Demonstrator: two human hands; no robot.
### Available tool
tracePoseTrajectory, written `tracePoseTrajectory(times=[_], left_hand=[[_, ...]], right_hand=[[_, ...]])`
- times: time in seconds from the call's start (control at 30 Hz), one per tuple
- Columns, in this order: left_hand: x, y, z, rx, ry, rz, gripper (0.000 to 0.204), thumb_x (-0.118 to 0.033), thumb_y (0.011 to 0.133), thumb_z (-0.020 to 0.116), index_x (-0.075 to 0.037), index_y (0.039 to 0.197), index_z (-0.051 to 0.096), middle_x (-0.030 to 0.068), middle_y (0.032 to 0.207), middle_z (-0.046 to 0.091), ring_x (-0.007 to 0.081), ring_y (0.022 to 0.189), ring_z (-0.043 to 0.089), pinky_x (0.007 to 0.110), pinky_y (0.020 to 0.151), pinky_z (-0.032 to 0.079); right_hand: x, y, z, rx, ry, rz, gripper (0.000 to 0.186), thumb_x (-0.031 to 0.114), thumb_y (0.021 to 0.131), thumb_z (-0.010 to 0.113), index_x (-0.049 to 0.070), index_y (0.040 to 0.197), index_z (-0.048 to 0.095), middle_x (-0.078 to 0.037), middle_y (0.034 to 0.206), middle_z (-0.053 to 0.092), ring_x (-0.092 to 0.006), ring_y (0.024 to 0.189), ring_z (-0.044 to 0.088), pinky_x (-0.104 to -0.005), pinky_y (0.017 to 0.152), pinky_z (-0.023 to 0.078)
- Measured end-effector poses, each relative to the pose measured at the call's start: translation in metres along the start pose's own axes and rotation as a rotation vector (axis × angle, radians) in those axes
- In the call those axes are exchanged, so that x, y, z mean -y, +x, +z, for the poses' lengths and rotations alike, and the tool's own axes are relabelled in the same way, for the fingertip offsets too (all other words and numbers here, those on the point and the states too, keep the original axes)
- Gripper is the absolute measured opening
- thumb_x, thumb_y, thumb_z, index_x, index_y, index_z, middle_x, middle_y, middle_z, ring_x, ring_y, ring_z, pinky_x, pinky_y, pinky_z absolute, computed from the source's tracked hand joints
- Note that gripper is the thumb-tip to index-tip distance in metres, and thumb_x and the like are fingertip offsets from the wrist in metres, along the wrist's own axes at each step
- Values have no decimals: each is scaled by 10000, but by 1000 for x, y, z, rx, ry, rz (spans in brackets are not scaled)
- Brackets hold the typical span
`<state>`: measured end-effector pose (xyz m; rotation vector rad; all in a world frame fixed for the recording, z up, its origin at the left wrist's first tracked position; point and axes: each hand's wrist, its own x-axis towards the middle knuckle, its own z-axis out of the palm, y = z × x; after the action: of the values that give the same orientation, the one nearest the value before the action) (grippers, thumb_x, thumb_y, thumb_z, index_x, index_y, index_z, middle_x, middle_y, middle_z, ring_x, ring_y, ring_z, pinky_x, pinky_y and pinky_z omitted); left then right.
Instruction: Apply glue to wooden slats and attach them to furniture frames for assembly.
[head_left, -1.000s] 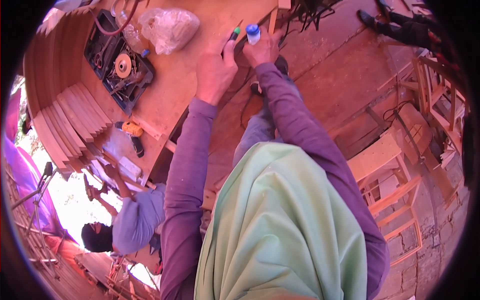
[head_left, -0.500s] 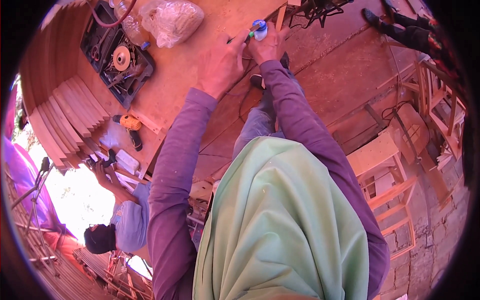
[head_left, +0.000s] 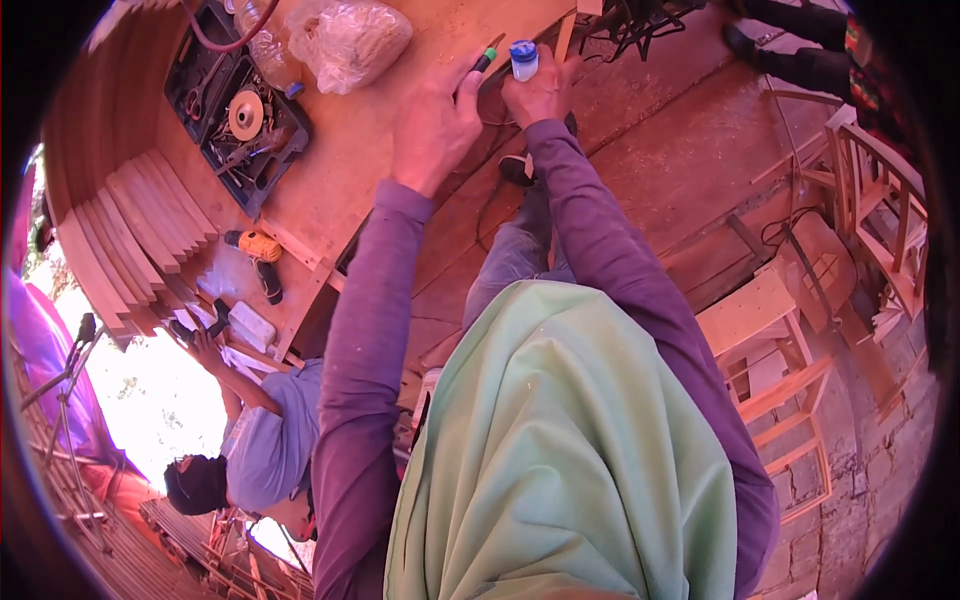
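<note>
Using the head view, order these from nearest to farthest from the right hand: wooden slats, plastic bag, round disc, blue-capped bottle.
1. Blue-capped bottle: held in the right hand.
2. Plastic bag: to its left, on the table.
3. Round disc: farther left, in the dark case.
4. Wooden slats: stacked at the table's far left.

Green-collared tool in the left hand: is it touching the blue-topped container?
Apart: the head view shows a narrow gap between the tool and the container.
</note>
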<state>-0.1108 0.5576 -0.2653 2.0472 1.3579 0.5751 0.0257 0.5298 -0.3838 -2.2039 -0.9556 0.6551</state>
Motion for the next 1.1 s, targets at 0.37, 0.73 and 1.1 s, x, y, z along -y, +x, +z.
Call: tracePoseTrajectory(times=[0.37, 0.73, 1.1], left_hand=[[-14, 9, -7, 285, 339, 19, 303, -237, 1009, 643, -202, 1302, 714, 156, 1021, 692, 400, 876, 715, 490, 720, 567], [-2, -7, -1, 55, -41, 6, 333, -178, 1025, 632, -159, 1348, 710, 153, 1039, 731, 373, 928, 712, 456, 776, 562], [4, 25, -12, 321, 263, 145, 338, -228, 1019, 634, -248, 1349, 700, 135, 960, 684, 365, 849, 713, 477, 698, 556]], right_hand=[[3, -1, -8, 43, 7, 40, 448, 187, 740, 789, 111, 1165, 666, -310, 1182, 517, -525, 1060, 620, -523, 925, 546], [0, 0, -9, 20, 15, 42, 432, 176, 734, 775, 116, 1148, 665, -324, 1208, 527, -529, 1100, 594, -538, 944, 541], [5, 1, -6, 7, 39, 25, 431, 142, 732, 777, 91, 1148, 674, -320, 1211, 520, -518, 1047, 620, -513, 942, 543]])
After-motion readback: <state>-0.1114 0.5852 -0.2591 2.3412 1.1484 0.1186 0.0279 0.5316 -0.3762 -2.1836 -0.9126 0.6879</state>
